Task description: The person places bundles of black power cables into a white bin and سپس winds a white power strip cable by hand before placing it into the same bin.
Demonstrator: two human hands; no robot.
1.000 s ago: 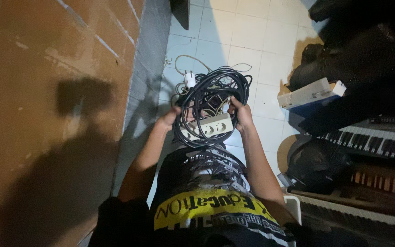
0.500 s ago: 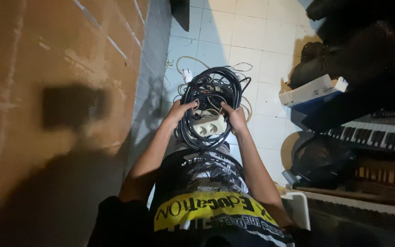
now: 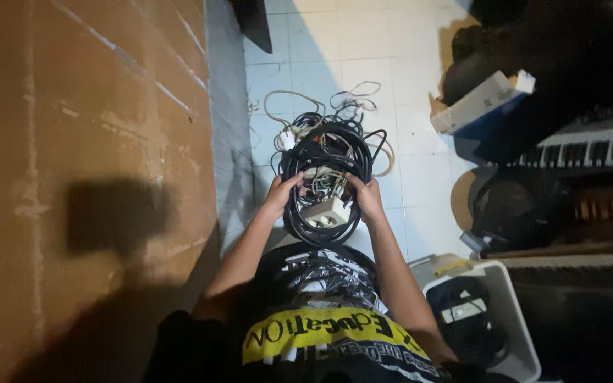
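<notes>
A thick coil of black cable (image 3: 326,149) hangs in front of my chest, held on both sides. My left hand (image 3: 280,193) grips its left side and my right hand (image 3: 367,196) grips its right side. Inside the loop lie thinner beige wires and a white socket block (image 3: 328,211) at the bottom. A white plug (image 3: 287,139) and loose thin cords (image 3: 349,96) trail from the top of the coil over the white tiled floor (image 3: 335,50).
An orange-brown wall (image 3: 86,142) runs along my left. On the right stand a keyboard instrument (image 3: 590,145), a white and blue box (image 3: 482,106), dark bags (image 3: 516,209) and a white bin (image 3: 512,319) with black cable in it.
My hands have drawn the coil closer to my body and a little lower. The view has shifted, so more of the floor and the loose cords shows beyond the coil.
</notes>
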